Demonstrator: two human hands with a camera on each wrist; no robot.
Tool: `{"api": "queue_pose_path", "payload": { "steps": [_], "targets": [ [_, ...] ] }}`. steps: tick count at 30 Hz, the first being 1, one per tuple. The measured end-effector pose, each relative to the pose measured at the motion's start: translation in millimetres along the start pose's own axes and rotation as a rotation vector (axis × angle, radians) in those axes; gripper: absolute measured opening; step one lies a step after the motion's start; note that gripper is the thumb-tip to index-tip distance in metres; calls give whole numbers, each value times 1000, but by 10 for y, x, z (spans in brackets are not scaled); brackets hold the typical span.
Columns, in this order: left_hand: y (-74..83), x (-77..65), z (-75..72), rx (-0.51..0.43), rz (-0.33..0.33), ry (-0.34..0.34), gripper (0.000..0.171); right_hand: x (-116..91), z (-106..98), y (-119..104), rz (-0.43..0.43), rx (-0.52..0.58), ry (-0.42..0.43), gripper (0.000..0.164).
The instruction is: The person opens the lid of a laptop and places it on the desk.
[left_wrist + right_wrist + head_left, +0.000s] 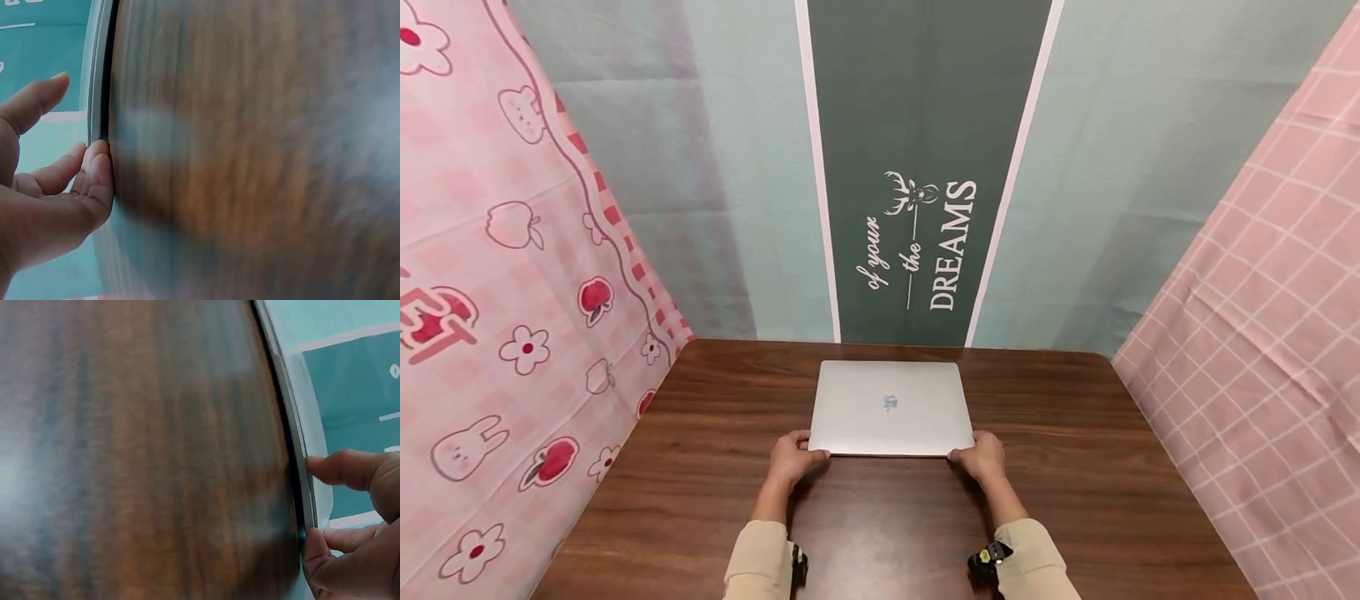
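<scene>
One closed, flat, silver metal laptop is held at its two near corners, towards the far side of one dark-brown, wood-grained surface. Its lid is marked by one small, shiny, apple-shaped logo. At the left hand, the near left corner is gripped, the bent fingers set against the edge and the thumb spread apart from them. By the right hand, the near right corner is clamped between the thumb, laid on the front edge, and the curled fingers. Whether the laptop's underside is fully rested on the surface cannot be told. Two black wrist devices are worn, one beside each of two beige cloth sleeves. Three sides are bounded by three hung cloths: one pink flower-and-fruit-printed cloth at left, one blue-green cloth with one dark-green panel behind, and one pink, white-gridded cloth at right.
</scene>
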State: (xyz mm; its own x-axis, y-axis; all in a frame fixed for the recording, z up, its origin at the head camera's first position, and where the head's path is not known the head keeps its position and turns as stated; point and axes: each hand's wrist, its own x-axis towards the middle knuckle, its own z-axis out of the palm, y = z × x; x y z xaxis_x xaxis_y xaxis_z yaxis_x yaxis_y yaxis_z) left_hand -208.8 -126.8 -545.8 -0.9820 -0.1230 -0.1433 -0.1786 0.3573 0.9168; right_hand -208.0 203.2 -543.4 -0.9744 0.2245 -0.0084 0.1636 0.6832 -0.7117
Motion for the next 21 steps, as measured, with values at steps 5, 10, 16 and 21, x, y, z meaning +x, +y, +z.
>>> {"api": "queue_pose_path", "payload": {
  "steps": [5, 10, 16, 21],
  "targets": [
    [-6, -48, 26, 20, 22, 31, 54, -53, -18, 54, -21, -25, -3, 47],
    [-1, -95, 22, 139, 53, 73, 47, -155, -46, 101, -6, 3, -19, 50],
    [13, -157, 28, 211, 74, 92, 44, -263, -69, 134, -13, 7, 6, 51],
    [-13, -217, 41, 261, 88, 102, 43, -350, -82, 158, -20, 1, 13, 52]
  ]
}}
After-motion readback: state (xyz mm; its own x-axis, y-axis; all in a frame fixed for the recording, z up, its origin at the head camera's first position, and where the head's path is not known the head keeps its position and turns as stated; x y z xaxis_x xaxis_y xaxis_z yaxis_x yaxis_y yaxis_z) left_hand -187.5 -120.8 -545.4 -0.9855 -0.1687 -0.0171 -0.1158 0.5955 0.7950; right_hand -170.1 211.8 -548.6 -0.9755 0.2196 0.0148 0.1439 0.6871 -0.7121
